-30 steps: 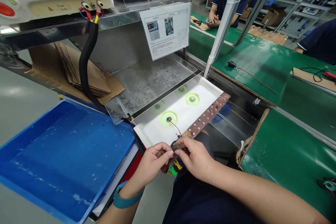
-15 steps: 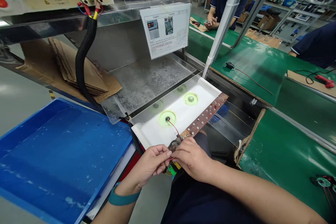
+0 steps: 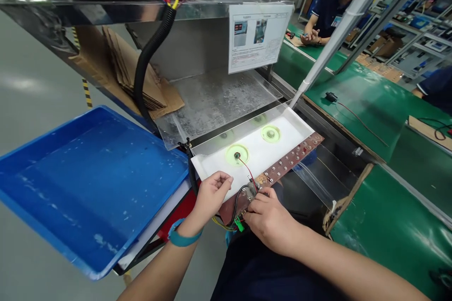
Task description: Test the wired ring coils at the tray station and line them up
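Observation:
My right hand [image 3: 268, 221] pinches a small wired component [image 3: 251, 192] at the near end of a brown perforated circuit board [image 3: 293, 160]. A black wire [image 3: 237, 202] loops from that component, and a green connector [image 3: 239, 225] hangs below it. My left hand [image 3: 212, 197] sits just left of the component, fingers apart, over the corner of a white fixture plate [image 3: 215, 174]. The plate has two visible green-ringed discs, and a red wire [image 3: 247, 169] runs from the nearer disc [image 3: 237, 155] to the component. My right hand hides part of the board's near end.
A blue plastic tray [image 3: 88, 174] stands to my left. Behind the plate lie a scratched metal tray [image 3: 219, 99] and an instruction sheet [image 3: 257, 37]. Green conveyor belts [image 3: 356, 89] run along the right, and a co-worker [image 3: 325, 19] stands beyond them.
My left hand has let go of the component and moved left and slightly back. My right hand stays at the board. The whole view has shifted as my head moved.

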A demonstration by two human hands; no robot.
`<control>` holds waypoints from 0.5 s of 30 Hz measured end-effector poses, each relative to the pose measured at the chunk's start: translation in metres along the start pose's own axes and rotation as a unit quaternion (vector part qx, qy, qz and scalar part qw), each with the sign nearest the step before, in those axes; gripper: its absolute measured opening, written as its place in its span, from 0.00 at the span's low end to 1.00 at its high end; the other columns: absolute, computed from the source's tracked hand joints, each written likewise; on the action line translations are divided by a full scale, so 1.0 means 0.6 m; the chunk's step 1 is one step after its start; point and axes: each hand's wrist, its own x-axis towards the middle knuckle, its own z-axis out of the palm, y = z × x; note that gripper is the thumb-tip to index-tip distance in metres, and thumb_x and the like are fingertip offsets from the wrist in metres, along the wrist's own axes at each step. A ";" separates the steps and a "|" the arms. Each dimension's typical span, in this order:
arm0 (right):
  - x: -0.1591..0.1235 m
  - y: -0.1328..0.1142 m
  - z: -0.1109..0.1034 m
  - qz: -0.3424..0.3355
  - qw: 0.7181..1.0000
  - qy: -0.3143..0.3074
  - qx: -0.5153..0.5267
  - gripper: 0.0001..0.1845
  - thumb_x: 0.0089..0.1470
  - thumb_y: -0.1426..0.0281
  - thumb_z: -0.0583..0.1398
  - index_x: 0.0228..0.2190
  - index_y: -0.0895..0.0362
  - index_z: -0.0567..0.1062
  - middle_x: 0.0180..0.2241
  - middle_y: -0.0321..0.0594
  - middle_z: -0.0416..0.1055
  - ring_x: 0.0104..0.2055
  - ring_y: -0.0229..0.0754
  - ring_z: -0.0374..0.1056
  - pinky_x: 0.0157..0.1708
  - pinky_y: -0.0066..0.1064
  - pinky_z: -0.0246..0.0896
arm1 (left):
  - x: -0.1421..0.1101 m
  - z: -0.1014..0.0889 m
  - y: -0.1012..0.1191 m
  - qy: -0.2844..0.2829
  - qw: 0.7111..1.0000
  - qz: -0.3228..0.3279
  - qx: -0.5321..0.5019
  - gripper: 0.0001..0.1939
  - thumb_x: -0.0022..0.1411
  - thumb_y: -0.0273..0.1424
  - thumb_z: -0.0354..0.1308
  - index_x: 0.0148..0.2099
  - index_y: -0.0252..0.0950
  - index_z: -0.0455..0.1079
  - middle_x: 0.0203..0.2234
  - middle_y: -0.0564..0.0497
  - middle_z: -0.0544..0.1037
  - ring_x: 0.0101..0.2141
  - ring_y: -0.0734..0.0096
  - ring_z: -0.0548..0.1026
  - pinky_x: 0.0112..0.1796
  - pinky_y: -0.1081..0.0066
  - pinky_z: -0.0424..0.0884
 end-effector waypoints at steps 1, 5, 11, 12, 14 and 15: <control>0.001 -0.002 0.002 0.000 1.000 -0.005 -0.016 0.11 0.62 0.77 0.57 0.27 0.59 0.72 0.26 0.36 0.65 0.33 0.38 0.56 0.47 0.40 0.46 | 0.001 0.004 -0.007 0.005 1.000 0.012 -0.001 0.15 0.59 0.43 0.60 0.31 0.35 0.69 0.22 0.54 0.70 0.22 0.76 0.65 0.25 0.75 0.61; 0.005 -0.009 0.015 -0.019 0.998 -0.026 -0.057 0.11 0.60 0.78 0.56 0.25 0.59 0.70 0.26 0.37 0.64 0.33 0.39 0.54 0.48 0.41 0.46 | -0.001 0.010 -0.024 0.019 0.999 0.041 -0.001 0.14 0.60 0.42 0.59 0.32 0.35 0.70 0.21 0.54 0.70 0.23 0.75 0.66 0.25 0.75 0.61; 0.010 -0.014 0.027 -0.016 0.995 -0.030 -0.091 0.13 0.60 0.79 0.56 0.24 0.59 0.69 0.26 0.38 0.63 0.33 0.40 0.53 0.45 0.41 0.48 | -0.005 0.010 -0.020 0.029 0.998 0.057 -0.008 0.11 0.62 0.38 0.59 0.33 0.35 0.71 0.24 0.53 0.73 0.25 0.74 0.69 0.27 0.75 0.63; 0.011 -0.015 0.027 -0.018 0.995 -0.029 -0.094 0.13 0.61 0.79 0.56 0.24 0.59 0.69 0.26 0.38 0.62 0.33 0.41 0.53 0.45 0.40 0.48 | -0.005 0.011 -0.019 0.031 0.998 0.061 -0.008 0.11 0.62 0.38 0.59 0.33 0.35 0.71 0.24 0.53 0.73 0.25 0.74 0.69 0.26 0.75 0.63; 0.015 -0.016 0.027 -0.024 0.994 -0.023 -0.100 0.14 0.61 0.78 0.56 0.23 0.59 0.69 0.26 0.38 0.62 0.33 0.41 0.52 0.44 0.40 0.48 | -0.005 0.012 -0.019 0.035 0.997 0.064 -0.006 0.10 0.62 0.37 0.58 0.33 0.35 0.71 0.24 0.53 0.73 0.25 0.74 0.69 0.26 0.75 0.63; 0.017 -0.018 0.027 -0.029 0.994 -0.020 -0.105 0.14 0.61 0.79 0.56 0.23 0.59 0.69 0.26 0.38 0.62 0.33 0.41 0.52 0.43 0.40 0.48 | -0.005 0.012 -0.019 0.036 0.997 0.064 -0.005 0.10 0.62 0.37 0.58 0.33 0.35 0.71 0.24 0.53 0.73 0.24 0.74 0.69 0.26 0.75 0.63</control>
